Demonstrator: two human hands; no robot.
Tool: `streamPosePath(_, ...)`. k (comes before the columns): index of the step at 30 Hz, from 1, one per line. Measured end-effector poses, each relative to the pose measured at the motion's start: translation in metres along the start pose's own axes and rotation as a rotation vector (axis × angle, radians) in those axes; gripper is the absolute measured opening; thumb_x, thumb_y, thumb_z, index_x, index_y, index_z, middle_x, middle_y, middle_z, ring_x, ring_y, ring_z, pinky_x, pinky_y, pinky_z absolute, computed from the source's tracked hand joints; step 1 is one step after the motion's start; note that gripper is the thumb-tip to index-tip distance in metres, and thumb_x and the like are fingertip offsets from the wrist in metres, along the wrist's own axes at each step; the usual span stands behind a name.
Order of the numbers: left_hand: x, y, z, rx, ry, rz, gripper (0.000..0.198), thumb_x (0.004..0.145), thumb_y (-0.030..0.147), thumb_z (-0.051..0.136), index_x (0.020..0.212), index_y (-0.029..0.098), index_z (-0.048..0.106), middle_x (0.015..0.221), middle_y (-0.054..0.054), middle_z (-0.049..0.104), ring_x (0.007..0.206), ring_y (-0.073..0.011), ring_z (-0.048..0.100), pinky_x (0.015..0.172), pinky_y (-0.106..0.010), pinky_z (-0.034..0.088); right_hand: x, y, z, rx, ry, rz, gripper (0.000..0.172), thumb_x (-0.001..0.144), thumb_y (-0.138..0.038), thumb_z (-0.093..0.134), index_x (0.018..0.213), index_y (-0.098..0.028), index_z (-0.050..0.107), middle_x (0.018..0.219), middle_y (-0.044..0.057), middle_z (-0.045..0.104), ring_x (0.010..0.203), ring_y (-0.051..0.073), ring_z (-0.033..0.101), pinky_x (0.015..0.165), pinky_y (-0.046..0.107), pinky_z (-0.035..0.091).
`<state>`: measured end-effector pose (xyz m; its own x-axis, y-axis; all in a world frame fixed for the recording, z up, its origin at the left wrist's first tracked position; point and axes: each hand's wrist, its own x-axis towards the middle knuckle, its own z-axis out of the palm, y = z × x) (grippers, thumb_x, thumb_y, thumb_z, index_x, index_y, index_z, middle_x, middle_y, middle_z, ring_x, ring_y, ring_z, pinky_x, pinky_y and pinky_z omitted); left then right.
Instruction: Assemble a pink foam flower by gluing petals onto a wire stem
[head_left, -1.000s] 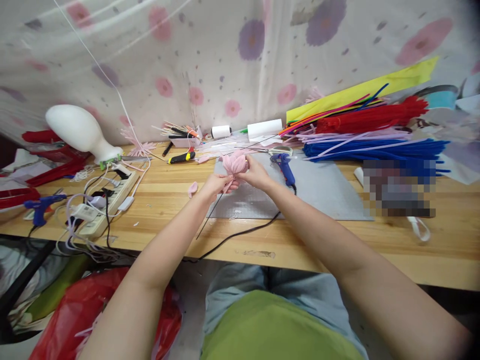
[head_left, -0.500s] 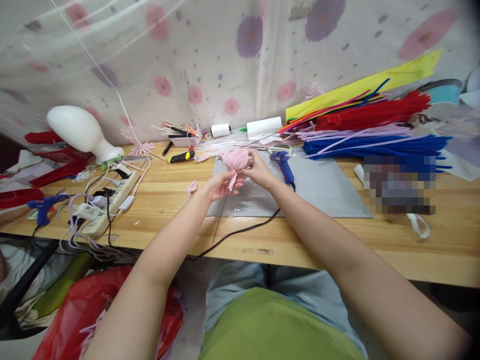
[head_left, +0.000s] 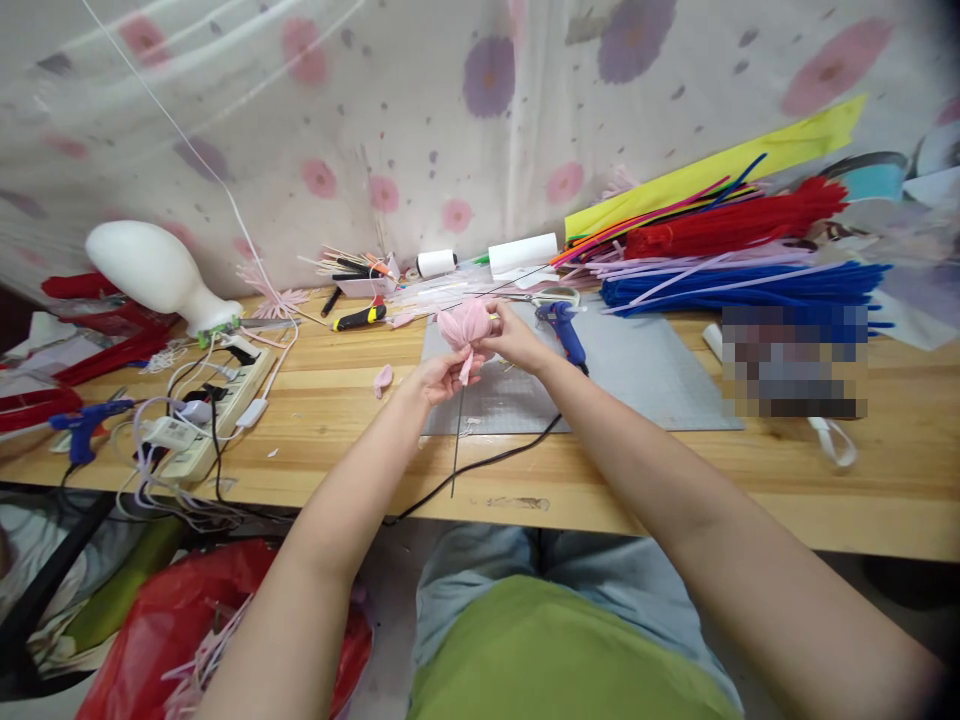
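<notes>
A pink artificial flower (head_left: 463,324) with rounded petals is held up over the grey cutting mat (head_left: 637,385). My left hand (head_left: 447,376) is closed around its base, and a thin dark stem (head_left: 457,450) hangs below the fingers. At the flower's right side, my right hand (head_left: 510,337) is closed with its fingertips against the petals. Exactly what those fingertips pinch is hidden. One loose pink petal (head_left: 383,380) lies on the wooden table to the left. A blue glue gun (head_left: 564,335) rests on the mat just right of my right hand.
Blue pipe cleaners (head_left: 742,290) and red pipe cleaners (head_left: 735,225) are piled at the back right. On the left are a power strip (head_left: 225,410), a white foam head (head_left: 154,270) and another blue glue gun (head_left: 88,428). A yellow-black cutter (head_left: 358,318) lies behind the petal.
The flower has turned slightly in my hands, and its petals look more bunched. The stem's lower end has swung right, now hanging nearly upright. The view has shifted a little.
</notes>
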<state>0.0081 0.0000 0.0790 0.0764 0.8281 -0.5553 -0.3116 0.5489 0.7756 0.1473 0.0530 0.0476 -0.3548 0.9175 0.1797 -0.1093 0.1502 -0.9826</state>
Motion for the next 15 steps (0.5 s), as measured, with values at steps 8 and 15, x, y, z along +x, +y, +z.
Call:
streamPosePath(8, 0.0071, -0.0058, 0.0047, -0.025, 0.033, 0.048, 0.013, 0.087, 0.011, 0.052, 0.078, 0.011, 0.061, 0.067, -0.002, 0.067, 0.05, -0.0059, 0.059, 0.058, -0.019, 0.052, 0.0021, -0.0009, -0.0042, -0.012, -0.024, 0.011, 0.052, 0.052, -0.015, 0.066, 0.096, -0.022, 0.04, 0.074, -0.005, 0.062, 0.066, 0.013, 0.061, 0.056, 0.024, 0.048)
streamPosePath(15, 0.0078, -0.0044, 0.0072, 0.034, -0.018, 0.05, 0.017, 0.089, 0.014, 0.051, 0.075, 0.011, 0.06, 0.061, 0.0, 0.061, 0.048, -0.0055, 0.056, 0.059, -0.02, 0.051, 0.0036, -0.0024, -0.0099, 0.001, -0.052, 0.015, 0.052, 0.053, -0.017, 0.065, 0.099, -0.022, 0.041, 0.072, -0.005, 0.063, 0.062, 0.013, 0.06, 0.057, 0.026, 0.048)
